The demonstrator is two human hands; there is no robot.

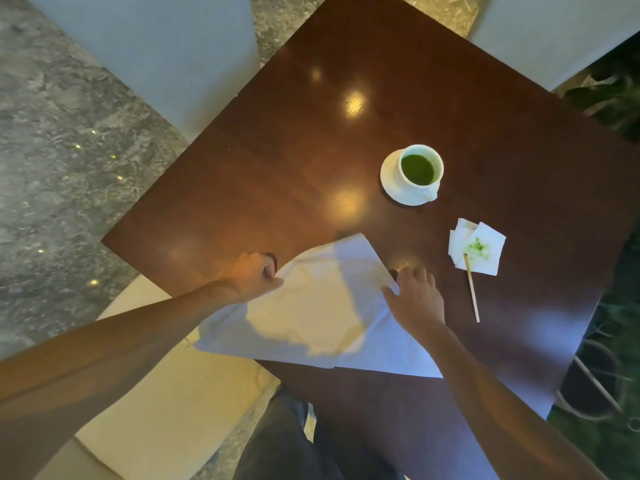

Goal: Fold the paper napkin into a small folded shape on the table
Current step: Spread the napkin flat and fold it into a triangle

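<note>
Both hands work the big white napkin [322, 306] spread near the table [277, 168] edge: left hand [251, 275] pinches its left edge, right hand [415, 299] lies flat, fingers straight, pinning the right edge. It looks like an early fold; next, I'd guess, carry the pinched edge across and crease.

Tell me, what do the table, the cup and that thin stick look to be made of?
The table looks like dark polished wood or veneer: faint grain, glossy light reflections. The cup and its saucer seem glazed white ceramic, smooth and shiny. The stick looks like pale bare wood or bamboo, matte; too thin to be sure.
</note>
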